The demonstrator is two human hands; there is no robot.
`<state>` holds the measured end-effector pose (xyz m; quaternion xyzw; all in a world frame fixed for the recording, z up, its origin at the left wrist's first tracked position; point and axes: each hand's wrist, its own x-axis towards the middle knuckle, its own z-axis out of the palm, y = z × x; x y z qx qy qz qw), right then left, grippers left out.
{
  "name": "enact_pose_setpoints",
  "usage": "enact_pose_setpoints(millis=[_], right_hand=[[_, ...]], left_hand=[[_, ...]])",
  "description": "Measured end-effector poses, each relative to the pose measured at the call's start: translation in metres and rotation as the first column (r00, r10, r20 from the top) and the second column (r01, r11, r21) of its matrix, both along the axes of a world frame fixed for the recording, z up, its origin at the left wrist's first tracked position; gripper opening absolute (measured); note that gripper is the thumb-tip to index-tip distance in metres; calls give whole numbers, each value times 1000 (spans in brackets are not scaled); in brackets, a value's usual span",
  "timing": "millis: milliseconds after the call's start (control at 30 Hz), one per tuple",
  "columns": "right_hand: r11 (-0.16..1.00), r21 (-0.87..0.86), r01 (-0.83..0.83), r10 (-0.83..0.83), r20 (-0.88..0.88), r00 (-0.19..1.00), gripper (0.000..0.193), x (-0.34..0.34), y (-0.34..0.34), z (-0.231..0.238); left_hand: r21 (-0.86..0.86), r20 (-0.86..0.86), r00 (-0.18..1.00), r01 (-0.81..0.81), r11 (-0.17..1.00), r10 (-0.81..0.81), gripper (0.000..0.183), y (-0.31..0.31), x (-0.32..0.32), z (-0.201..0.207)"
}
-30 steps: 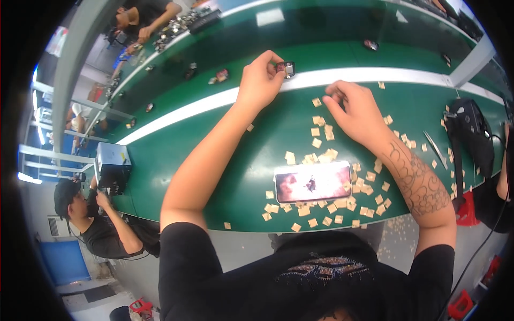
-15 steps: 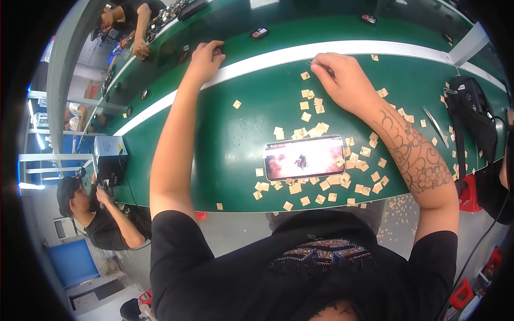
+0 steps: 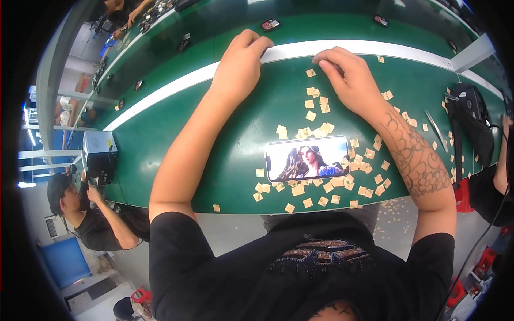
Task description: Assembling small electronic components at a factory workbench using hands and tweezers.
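Your left hand (image 3: 238, 67) lay curled and empty on the table's (image 3: 235, 139) white stripe (image 3: 176, 88). Your right hand (image 3: 348, 77) pinched a thin wire (image 3: 319, 58). Small tan squares (image 3: 310, 104) lay beside it.

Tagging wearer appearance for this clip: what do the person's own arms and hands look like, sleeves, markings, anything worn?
Both forearms are bare below short black sleeves of a black shirt with a patterned chest print. The left hand shows no glove, ring or watch. The right hand is also bare; its forearm carries a dark floral-scroll tattoo from wrist to elbow.

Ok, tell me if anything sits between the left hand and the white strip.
Nothing visible does. The left hand already rests with its fingertips on the white strip; the tan squares lie nearer the right hand.
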<state>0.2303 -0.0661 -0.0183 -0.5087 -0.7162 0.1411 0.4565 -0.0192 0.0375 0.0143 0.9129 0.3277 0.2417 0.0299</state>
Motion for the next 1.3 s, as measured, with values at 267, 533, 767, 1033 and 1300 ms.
enact_pose_setpoints(millis=[267, 533, 767, 1033, 1300], right_hand=[[993, -42, -112, 111, -10, 994, 16, -1, -3, 8], [947, -168, -275, 287, 53, 956, 20, -24, -4, 13], [959, -217, -181, 227, 209, 951, 22, -18, -9, 20], [997, -37, -70, 78, 552, 830, 14, -21, -15, 38], [979, -174, -107, 146, 230, 962, 14, -17, -11, 20]], left_hand=[[-494, 176, 984, 73, 867, 17, 21, -40, -4, -3], [-282, 213, 951, 280, 918, -225, 50, -26, -10, -19], [-315, 188, 964, 240, 918, -187, 39, -30, -10, -23], [-293, 138, 975, 206, 934, -172, 41, -43, -9, -17], [-270, 100, 981, 190, 944, -169, 41, -48, -7, -14]])
